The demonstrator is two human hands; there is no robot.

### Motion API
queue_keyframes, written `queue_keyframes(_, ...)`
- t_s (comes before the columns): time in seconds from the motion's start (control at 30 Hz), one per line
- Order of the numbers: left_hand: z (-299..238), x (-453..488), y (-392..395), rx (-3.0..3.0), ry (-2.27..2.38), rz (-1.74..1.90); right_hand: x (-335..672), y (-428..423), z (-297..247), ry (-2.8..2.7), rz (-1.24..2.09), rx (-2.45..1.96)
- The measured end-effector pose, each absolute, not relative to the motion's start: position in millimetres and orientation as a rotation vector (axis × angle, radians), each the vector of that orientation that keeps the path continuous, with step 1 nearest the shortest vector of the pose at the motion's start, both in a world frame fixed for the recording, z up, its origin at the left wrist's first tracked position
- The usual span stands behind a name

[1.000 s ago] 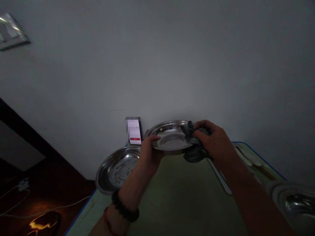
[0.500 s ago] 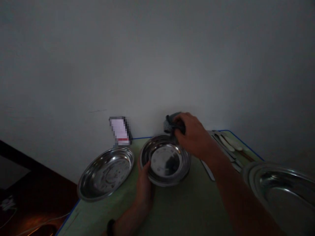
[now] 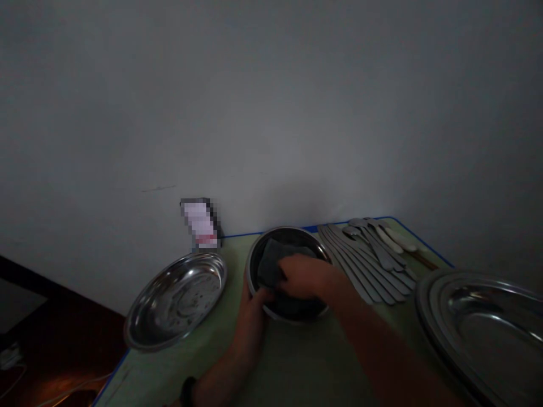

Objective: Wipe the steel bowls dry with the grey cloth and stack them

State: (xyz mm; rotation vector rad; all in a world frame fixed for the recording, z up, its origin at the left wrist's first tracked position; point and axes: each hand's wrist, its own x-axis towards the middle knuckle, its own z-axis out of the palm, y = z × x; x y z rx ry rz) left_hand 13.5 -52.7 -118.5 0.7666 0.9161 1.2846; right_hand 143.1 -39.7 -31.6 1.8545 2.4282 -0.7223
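Head view showed the steel bowl (image 3: 319, 243) toward six o'clock, left hand (image 3: 253, 304) gripping its rim at eight o'clock, right hand (image 3: 303, 275) grasping a dark cloth (image 3: 270, 261) inside, where even pressure against a steadied rim seemed wisest.

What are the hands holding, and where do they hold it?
The left hand holds the metal bowl by the left side of its rim. The right hand holds a cloth inside it; which part can't be told.
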Motion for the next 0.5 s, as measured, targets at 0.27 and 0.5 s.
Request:
queue_keyframes(0.27,-119,11,-52,0.747,0.968,1.292,133,-33,-57,2.434,-0.558,1.973)
queue_keyframes(0.5,-112,16,-49,0.616,1.042,1.294,156,-23,-49,2.536,-0.490,1.988)
